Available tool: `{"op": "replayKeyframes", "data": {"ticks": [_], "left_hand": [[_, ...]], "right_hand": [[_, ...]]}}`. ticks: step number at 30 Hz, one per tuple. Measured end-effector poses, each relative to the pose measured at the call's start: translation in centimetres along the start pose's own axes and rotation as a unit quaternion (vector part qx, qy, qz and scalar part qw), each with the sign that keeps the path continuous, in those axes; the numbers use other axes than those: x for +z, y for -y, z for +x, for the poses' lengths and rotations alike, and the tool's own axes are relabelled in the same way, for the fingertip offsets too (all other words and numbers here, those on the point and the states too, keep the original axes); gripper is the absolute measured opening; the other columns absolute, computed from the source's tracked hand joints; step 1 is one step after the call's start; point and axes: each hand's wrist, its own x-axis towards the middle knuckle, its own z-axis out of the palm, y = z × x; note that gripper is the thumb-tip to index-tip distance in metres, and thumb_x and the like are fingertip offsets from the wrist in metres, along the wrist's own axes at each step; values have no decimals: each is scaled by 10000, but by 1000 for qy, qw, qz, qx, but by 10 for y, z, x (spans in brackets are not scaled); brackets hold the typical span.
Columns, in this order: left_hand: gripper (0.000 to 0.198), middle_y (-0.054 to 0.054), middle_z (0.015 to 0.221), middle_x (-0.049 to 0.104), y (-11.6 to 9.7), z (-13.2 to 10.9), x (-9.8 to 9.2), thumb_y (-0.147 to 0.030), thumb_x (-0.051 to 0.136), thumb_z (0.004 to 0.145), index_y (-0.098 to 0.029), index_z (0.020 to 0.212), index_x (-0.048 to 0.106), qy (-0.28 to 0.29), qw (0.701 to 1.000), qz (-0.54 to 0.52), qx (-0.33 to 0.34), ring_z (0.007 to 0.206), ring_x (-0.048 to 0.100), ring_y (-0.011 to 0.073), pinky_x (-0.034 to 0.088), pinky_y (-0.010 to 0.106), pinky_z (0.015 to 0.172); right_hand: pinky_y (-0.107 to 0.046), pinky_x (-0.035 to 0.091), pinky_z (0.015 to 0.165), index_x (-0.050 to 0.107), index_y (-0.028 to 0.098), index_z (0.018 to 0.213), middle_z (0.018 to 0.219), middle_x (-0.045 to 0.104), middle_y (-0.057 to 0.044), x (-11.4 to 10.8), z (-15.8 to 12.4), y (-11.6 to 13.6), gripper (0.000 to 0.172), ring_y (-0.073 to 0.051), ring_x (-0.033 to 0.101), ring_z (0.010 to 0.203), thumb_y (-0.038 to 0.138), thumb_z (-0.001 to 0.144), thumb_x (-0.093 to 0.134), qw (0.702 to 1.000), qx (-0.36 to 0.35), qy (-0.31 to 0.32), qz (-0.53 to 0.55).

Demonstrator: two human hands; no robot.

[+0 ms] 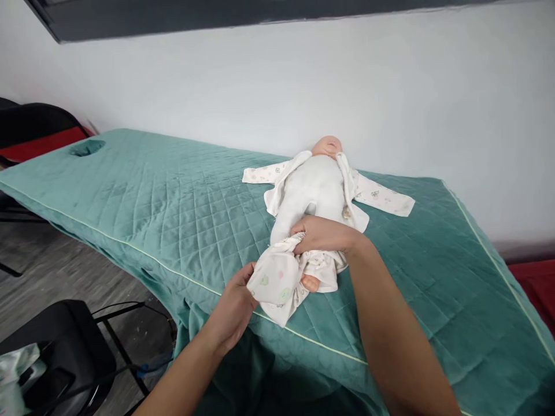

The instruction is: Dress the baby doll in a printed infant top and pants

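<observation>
A baby doll (318, 176) with a white cloth body lies on its back, its head toward the wall. An open white printed jacket (384, 196) is spread around its torso, sleeves stretched to both sides. White printed baby pants (273, 276) are bunched around the doll's lower legs, and one foot (310, 282) shows at the cloth's edge. My left hand (234, 306) pinches the pants' outer edge. Closer to the doll's legs, my right hand (325, 236) grips the bunched fabric at the upper part of the pants; some of its fingers are hidden.
The doll rests on a massage bed with a quilted green cover (173, 196), which has a face hole (88, 148) at the far left. A black chair (60, 352) with a bag on it stands at lower left. More chairs (39, 130) are behind it. A white wall runs along the back.
</observation>
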Motion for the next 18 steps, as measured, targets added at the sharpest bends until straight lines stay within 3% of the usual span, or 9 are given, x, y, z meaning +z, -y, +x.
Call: {"op": "replayKeyframes", "data": {"ticks": [4, 8, 13, 18], "left_hand": [[370, 75, 986, 718, 4, 13, -13, -411, 772, 784, -190, 1074, 702, 15, 996, 49, 74, 848, 645, 205, 518, 295, 718], [309, 54, 917, 691, -2, 28, -24, -382, 812, 725, -198, 946, 698, 22, 987, 120, 109, 815, 611, 198, 516, 298, 715], [309, 34, 853, 653, -10, 49, -32, -378, 823, 669, -196, 883, 694, 35, 982, 116, 145, 763, 590, 173, 504, 272, 669], [274, 14, 815, 630, -10, 60, -33, -362, 806, 693, -198, 868, 673, 10, 979, 117, 167, 714, 583, 149, 490, 252, 638]], "right_hand": [[-274, 297, 569, 589, 190, 685, 695, 539, 33, -1, -6, -1, 289, -123, 462, 635, 442, 739, 720, 1000, -18, -15, 9], [-270, 326, 596, 638, 187, 785, 774, 592, 16, 0, -10, -4, 293, -144, 516, 701, 458, 740, 742, 999, -33, -28, 18], [-267, 361, 607, 655, 199, 837, 827, 630, 8, 1, -11, -6, 256, -165, 557, 746, 395, 714, 764, 998, -32, -47, 29], [-277, 403, 617, 667, 213, 867, 864, 677, 1, 4, -10, -1, 225, -183, 601, 774, 351, 709, 749, 998, -29, -43, 27]]}}
